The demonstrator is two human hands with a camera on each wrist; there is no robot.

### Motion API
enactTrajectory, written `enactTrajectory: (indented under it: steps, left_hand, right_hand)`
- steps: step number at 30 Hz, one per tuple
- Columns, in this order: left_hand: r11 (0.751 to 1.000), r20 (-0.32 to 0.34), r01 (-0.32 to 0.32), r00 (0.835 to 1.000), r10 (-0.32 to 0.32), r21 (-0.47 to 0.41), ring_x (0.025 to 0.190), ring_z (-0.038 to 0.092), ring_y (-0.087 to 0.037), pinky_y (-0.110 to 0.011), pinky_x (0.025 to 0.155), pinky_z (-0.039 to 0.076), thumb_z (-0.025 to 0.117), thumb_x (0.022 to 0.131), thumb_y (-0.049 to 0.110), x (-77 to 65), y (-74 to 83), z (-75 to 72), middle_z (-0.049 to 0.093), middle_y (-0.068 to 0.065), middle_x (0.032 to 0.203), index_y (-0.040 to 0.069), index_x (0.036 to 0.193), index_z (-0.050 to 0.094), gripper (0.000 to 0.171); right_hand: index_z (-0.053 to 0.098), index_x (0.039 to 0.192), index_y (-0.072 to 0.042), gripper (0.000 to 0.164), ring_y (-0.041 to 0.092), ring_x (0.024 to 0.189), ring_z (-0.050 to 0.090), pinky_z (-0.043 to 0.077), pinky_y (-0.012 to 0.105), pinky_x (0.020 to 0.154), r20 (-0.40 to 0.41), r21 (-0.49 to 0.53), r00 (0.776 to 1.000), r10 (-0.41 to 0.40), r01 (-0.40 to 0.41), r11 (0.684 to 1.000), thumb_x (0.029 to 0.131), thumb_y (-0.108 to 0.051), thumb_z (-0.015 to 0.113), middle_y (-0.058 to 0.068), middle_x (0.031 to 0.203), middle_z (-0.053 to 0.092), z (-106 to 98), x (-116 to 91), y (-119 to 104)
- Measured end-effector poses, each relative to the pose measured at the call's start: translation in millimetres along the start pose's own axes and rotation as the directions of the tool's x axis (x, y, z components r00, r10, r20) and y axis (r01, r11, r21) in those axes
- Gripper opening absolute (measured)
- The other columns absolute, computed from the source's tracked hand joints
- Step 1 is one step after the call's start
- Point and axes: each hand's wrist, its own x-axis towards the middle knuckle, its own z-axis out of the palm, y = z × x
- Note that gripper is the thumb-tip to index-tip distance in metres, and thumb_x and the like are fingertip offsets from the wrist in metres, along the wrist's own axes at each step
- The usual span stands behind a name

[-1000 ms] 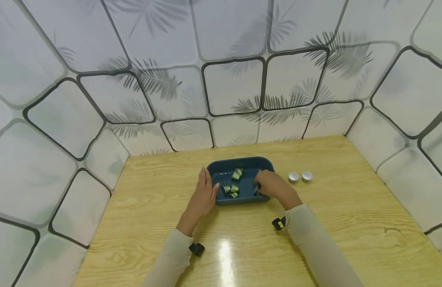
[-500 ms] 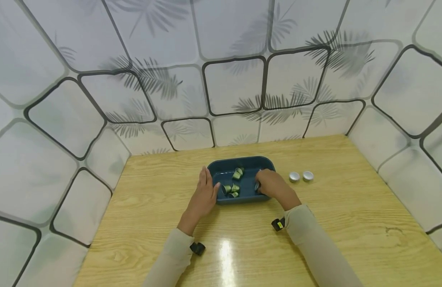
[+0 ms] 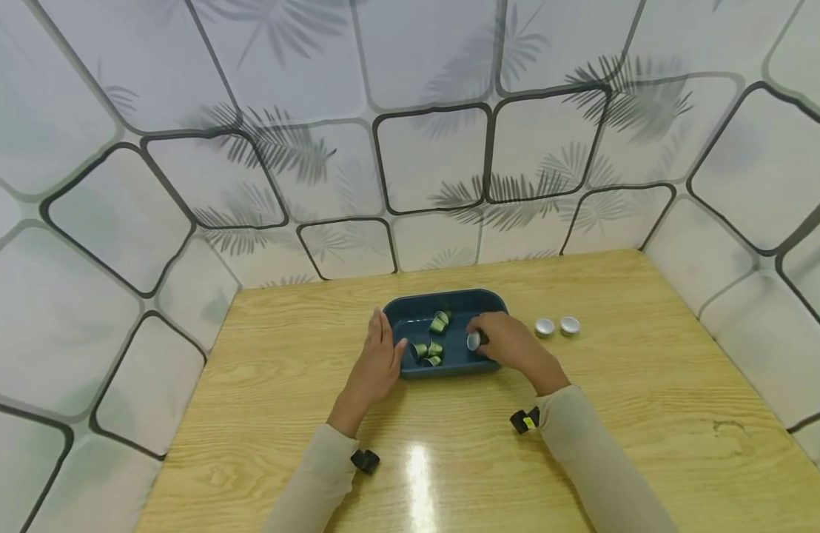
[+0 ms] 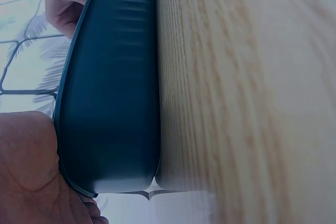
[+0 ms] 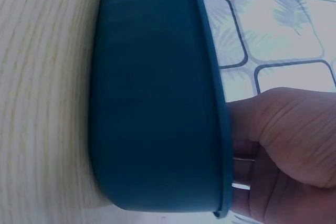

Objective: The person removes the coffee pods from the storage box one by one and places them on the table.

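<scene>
A dark blue rectangular tray [image 3: 456,370] stands on the wooden table, with several green coffee capsules [image 3: 439,322] lying in its left and middle part. My left hand [image 3: 377,366] rests against the tray's left end, fingers straight along the rim; in the left wrist view the palm [image 4: 26,166] lies at that rim. Over the right end of the tray, my right hand [image 3: 510,344] pinches a coffee capsule [image 3: 474,340], its silvery round lid turned to the head camera. In the right wrist view the tray wall [image 5: 157,103] hides the fingertips and that capsule.
Right of the tray, two coffee capsules [image 3: 545,328] with silvery tops sit side by side on the table [image 3: 650,385]. A patterned white wall covering [image 3: 437,163] rises behind the table and along both sides.
My right hand has turned and lifted slightly, bringing the pinched capsule's silvery lid into view. The left hand and the tray have stayed put.
</scene>
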Motion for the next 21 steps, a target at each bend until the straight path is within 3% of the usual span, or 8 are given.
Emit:
enactTrajectory:
  steps: [9, 21]
  left_hand:
    - [1.000, 0.011, 0.010, 1.000, -0.010, 0.007, 0.155, 0.000, -0.038, -0.051, 0.121, 0.020, 0.031, 0.113, 0.038, 1.3, -1.1, 1.0, -0.006, -0.025, 0.167, -0.008, 0.159, 0.000, 0.072]
    - [1.000, 0.016, 0.014, 1.000, -0.014, 0.014, 0.155, 0.000, -0.038, -0.052, 0.121, 0.021, 0.031, 0.113, 0.038, 1.0, 0.6, 0.0, -0.006, -0.025, 0.167, -0.008, 0.159, 0.001, 0.072]
  right_hand:
    - [0.070, 0.123, -0.002, 0.035, 0.030, 0.105, 0.066, 0.055, 0.047, 0.087, -0.052, 0.111, 0.999, -0.004, 0.010, 0.994, 0.088, -0.003, 0.079, 0.013, 0.118, 0.069, -12.7, -5.5, 6.7]
    - [0.067, 0.125, 0.002, 0.036, 0.030, 0.104, 0.066, 0.055, 0.046, 0.087, -0.068, 0.268, 0.997, -0.025, 0.043, 0.962, 0.089, 0.002, 0.075, 0.015, 0.118, 0.068, -21.3, -10.2, 17.8]
